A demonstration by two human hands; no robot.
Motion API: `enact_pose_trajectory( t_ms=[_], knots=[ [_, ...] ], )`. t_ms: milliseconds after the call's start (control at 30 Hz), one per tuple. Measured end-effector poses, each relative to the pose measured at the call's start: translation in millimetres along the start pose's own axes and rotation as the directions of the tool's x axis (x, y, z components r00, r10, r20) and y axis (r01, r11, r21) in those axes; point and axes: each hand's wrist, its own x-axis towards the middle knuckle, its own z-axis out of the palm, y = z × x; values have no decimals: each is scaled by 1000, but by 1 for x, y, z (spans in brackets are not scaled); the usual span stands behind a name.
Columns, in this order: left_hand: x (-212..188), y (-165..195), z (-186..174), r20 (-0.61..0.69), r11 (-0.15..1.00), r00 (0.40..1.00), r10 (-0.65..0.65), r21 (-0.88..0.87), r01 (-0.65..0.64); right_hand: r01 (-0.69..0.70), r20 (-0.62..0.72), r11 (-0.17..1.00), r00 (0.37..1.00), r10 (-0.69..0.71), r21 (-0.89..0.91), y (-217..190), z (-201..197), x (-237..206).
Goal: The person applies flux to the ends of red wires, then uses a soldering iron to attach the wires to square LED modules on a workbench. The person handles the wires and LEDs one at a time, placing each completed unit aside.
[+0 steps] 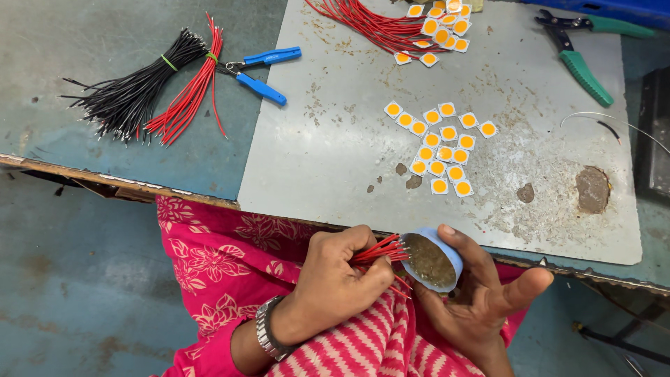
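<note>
we note the left hand (335,283) pinching a bunch of red wires (377,250), tips touching the brown paste in the small blue tub (433,260) cupped in the right hand (481,297) near the bench edge; tilted tub could slip, wires splay.

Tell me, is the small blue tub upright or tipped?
Tipped. The right hand holds the blue tub on its side, its open mouth facing the red wires bunched in the left hand, brownish contents showing inside.
</note>
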Motion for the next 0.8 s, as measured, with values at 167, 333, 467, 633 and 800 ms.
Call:
enact_pose_trajectory(
  t_ms=[167,333,467,633,800],
  knots=[
    [1,3,-2,4,998,1000,27,51,-27,4,-6,1000,1000,-4,-4,0,1,0],
    [1,5,-4,8,996,999,35,77,-36,27,-14,1000,1000,-27,6,0,4,-1],
    [3,7,-4,17,995,1000,16,99,-18,37,25,999,999,-36,-39,0,1,-1],
    [4,8,-6,50,994,998,-35,104,30,45,70,996,997,-40,-78,-1,2,-1],
    [3,8,-7,36,993,999,-18,118,14,66,83,994,995,-59,-89,0,3,-1]
  ],
)
